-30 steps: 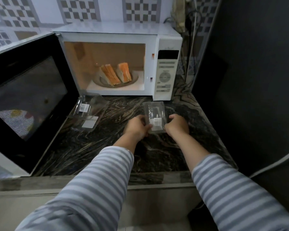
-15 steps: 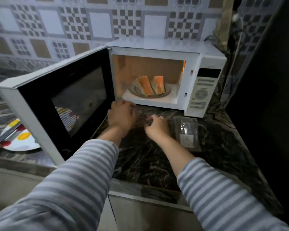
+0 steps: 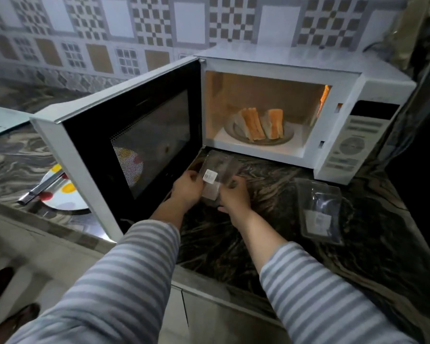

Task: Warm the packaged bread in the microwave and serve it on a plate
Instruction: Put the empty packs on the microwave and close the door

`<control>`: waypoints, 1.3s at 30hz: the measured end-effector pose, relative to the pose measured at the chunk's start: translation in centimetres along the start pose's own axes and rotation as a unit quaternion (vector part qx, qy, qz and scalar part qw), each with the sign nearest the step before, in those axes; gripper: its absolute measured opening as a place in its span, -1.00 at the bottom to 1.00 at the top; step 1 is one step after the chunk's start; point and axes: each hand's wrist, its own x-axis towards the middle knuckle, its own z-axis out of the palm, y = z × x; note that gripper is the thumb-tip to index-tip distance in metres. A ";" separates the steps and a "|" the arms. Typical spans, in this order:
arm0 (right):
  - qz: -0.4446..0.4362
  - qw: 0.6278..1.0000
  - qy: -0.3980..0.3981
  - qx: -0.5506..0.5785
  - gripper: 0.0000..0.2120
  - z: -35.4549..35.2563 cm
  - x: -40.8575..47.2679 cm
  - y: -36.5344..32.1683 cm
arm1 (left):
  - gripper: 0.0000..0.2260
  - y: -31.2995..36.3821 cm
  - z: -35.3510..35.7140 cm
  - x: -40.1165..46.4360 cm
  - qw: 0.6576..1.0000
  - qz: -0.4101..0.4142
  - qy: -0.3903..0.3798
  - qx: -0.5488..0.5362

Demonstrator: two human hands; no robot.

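Note:
The white microwave stands lit with its door swung open to the left. Inside, two sandwich halves stand on the grey turntable plate. In front of it, my left hand and my right hand both hold a clear plastic sandwich package with a white label, just above the dark marble counter. A second clear package lies on the counter to the right, apart from my hands.
A spotted plate with metal tongs across it sits on the counter left of the open door. A dark wall closes off the right side. The counter's front edge runs below my forearms.
My hands let go of the right-hand package, moved left across the counter, and now hold the other clear package in front of the microwave. My view has swung left.

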 end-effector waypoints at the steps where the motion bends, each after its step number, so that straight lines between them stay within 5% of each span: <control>1: -0.006 1.000 0.008 -0.006 -0.66 -0.2 0.1 0.2 | -0.66 -0.1 0.2 -0.3 1.000 -0.001 -0.008 -0.009; 6: -0.025 0.996 0.063 -0.059 -0.83 -2.5 0.3 1.3 | -0.79 0.2 1.8 -2.3 0.990 -0.008 -0.054 -0.131; 11: 0.019 1.000 0.020 -0.003 -0.69 -6.0 -0.4 1.9 | -0.63 0.7 2.8 -5.2 0.969 -0.018 -0.120 -0.216; 30: 0.028 0.995 0.094 -0.025 -0.65 -7.8 -1.0 3.1 | -0.64 0.7 3.0 -7.1 0.963 -0.013 -0.171 -0.208; 34: 0.026 0.991 0.068 -0.114 -0.63 -8.0 -1.5 2.9 | -0.59 0.7 2.1 -6.9 0.967 -0.015 -0.215 -0.138; 39: 0.031 0.998 0.030 -0.042 -0.58 -8.8 -1.6 3.1 | -0.56 0.9 2.2 -7.4 0.953 -0.034 -0.223 -0.203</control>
